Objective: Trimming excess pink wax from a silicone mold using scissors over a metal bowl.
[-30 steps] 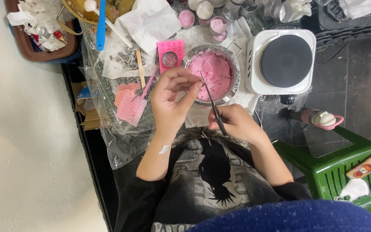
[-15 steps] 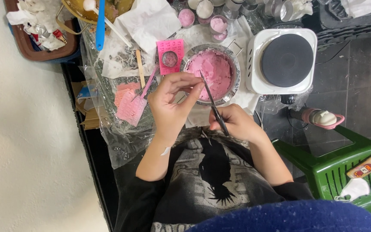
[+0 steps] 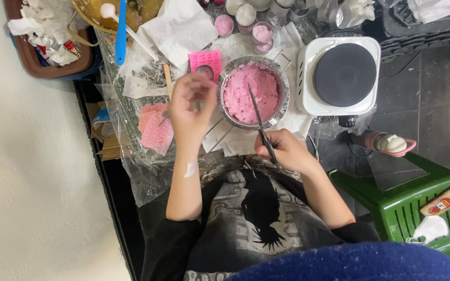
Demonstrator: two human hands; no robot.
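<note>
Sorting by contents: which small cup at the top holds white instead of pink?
The middle small cup is white inside; its neighbours and hold pink.

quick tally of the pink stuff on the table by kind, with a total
Metal bowl of pink mass: 1
Small cups with pink filling: 2
Bright pink card: 1
Pale pink sheets by the left hand: 2, as far as they can be told apart
Total: 6
The right hand holds scissors, not pink.

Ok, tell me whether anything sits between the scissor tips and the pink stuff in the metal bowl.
Nothing visible does. The right hand holds the scissors with the blades reaching over the metal bowl, tips right at the pink mass.
</note>
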